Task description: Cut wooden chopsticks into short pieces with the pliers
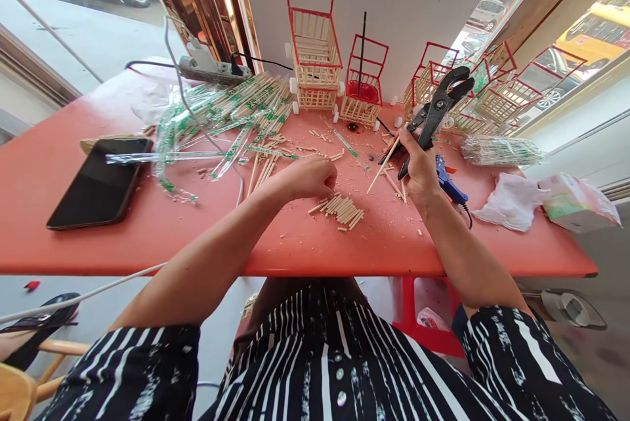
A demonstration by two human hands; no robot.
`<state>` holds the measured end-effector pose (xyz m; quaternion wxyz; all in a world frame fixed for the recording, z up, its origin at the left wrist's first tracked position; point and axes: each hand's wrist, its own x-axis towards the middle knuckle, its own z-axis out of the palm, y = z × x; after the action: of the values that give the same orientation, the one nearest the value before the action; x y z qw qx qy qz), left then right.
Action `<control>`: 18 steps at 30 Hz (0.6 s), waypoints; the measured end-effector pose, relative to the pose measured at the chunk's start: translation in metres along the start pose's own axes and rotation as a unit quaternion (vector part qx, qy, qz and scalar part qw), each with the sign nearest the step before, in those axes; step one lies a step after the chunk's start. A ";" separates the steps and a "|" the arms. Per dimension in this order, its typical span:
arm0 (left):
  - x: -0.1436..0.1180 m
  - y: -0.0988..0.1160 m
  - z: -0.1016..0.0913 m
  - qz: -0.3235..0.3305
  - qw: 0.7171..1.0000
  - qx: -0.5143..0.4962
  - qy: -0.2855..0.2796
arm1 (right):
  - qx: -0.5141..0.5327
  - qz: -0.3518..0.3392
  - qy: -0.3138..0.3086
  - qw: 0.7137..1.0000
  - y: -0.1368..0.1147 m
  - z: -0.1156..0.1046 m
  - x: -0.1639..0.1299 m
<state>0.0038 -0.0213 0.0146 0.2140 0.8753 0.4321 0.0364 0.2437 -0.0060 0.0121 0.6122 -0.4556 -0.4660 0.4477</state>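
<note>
My left hand (315,177) is closed, its fingers curled down at the upper edge of a pile of short cut wooden sticks (343,208); what its fingertips hold, if anything, is hidden. Raised over the table, my right hand (418,162) is wrapped round black-handled cutters (434,113), whose curved jaws point up and away. The same hand also keeps a longer wooden stick (384,165), slanting down to the left. More long sticks (266,168) lie beyond my left forearm, near a heap of wrapped chopsticks (246,106).
Small stick-built carts with red trim (315,40) line the back. A red pot (363,90) sits in one. A blue glue gun (449,181) lies right of my wrist, near a plastic bag (512,201). On the left are a phone (98,185) and a power strip (211,70).
</note>
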 end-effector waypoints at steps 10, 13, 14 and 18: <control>-0.012 0.025 -0.002 -0.039 0.994 0.105 -0.003 | 0.013 -0.036 0.027 0.999 0.005 -0.005 0.002; -0.014 0.029 -0.003 -0.067 0.992 0.108 0.024 | 0.024 -0.041 0.027 0.999 0.005 -0.004 0.001; -0.013 0.027 -0.003 -0.075 0.992 0.093 0.044 | 0.030 -0.039 0.023 0.999 0.005 -0.004 0.001; -0.002 0.009 -0.002 -0.082 0.979 -0.156 0.104 | 0.049 -0.019 0.004 0.999 0.004 -0.004 0.001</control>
<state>0.0087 -0.0267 0.0204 0.3040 0.7844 0.5111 0.1765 0.2467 -0.0053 0.0079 0.6442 -0.4182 -0.4496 0.4560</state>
